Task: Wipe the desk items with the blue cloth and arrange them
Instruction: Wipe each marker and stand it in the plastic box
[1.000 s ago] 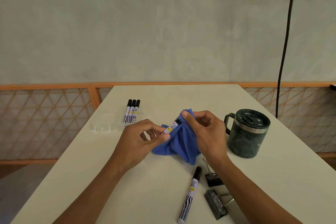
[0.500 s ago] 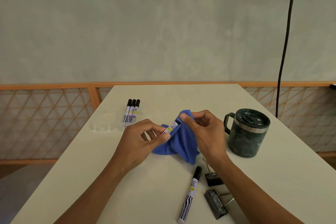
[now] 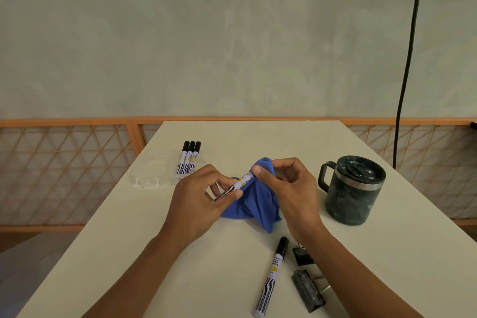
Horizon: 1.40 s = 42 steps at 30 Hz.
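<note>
View from above a pale worktop [image 3: 258, 137], looking down at a person's two bare hands near its middle. The left hand [image 3: 198, 199] pinches the lower end of a white marker [image 3: 241, 183] between thumb and fingertips, holding it tilted up to the right. The right hand [image 3: 286, 188] has its thumb and fingers closed on a blue cloth [image 3: 255, 206], which is wrapped over the marker's upper end. The rest of the cloth hangs down in folds and touches the worktop between the two wrists.

Further back on the left, three markers [image 3: 189, 160] with black caps lie side by side, touching, caps pointing away. Just left of them is a small clear plastic piece [image 3: 149, 175], hard to make out. A loose marker [image 3: 273, 276] lies near the front, cap pointing away. Beside it, to the right, are two black binder clips [image 3: 308, 290], partly hidden under the right forearm. A dark lidded mug [image 3: 352, 191] stands upright on the right, handle facing the hands. A black cable [image 3: 407, 59] hangs down the grey wall behind.
</note>
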{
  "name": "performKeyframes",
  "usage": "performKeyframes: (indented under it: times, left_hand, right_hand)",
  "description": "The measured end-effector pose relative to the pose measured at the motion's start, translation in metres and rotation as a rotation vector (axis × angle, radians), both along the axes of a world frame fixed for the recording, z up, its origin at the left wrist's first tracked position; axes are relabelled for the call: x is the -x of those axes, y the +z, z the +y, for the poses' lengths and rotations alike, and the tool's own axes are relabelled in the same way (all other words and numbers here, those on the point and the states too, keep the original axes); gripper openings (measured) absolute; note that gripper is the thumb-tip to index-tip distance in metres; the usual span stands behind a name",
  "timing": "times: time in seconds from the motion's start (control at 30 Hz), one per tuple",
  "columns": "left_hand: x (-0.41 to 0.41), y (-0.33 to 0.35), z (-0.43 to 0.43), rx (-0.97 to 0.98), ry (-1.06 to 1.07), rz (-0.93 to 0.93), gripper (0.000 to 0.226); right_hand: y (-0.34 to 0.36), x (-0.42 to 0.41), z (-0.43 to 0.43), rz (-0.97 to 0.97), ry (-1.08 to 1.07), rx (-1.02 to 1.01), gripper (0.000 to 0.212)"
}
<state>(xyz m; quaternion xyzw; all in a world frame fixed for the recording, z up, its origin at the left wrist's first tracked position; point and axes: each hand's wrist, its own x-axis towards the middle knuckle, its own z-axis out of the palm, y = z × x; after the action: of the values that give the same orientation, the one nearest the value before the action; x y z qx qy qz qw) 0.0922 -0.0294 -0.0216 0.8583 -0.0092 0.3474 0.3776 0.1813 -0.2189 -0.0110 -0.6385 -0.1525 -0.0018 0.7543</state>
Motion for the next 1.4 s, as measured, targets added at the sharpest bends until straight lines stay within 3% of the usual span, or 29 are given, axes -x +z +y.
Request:
performKeyframes:
  times: [0.1, 0.37, 0.67, 1.0, 1.4]
  left_hand:
    - [-0.001, -0.003, -0.001, -0.071, -0.011, -0.02, 0.017]
    - [-0.003, -0.005, -0.001, -0.042, 0.021, -0.04, 0.02]
    - [-0.005, -0.006, -0.004, -0.26, 0.016, -0.098, 0.013]
    - [-0.003, -0.007, -0.003, -0.28, 0.073, -0.127, 0.017]
    - [-0.004, -0.009, -0.006, -0.262, 0.036, -0.149, 0.014]
  right_hand:
    - [0.001, -0.004, 0.0, 0.024, 0.004, -0.009, 0.042]
    - [-0.004, -0.008, 0.004, 0.047, -0.026, -0.01, 0.039]
    - [0.002, -0.011, 0.005, 0.087, -0.086, -0.063, 0.033]
    - [-0.004, -0.009, 0.01, -0.001, -0.102, 0.022, 0.054]
    - [-0.005, -0.014, 0.012, -0.048, -0.162, 0.047, 0.054]
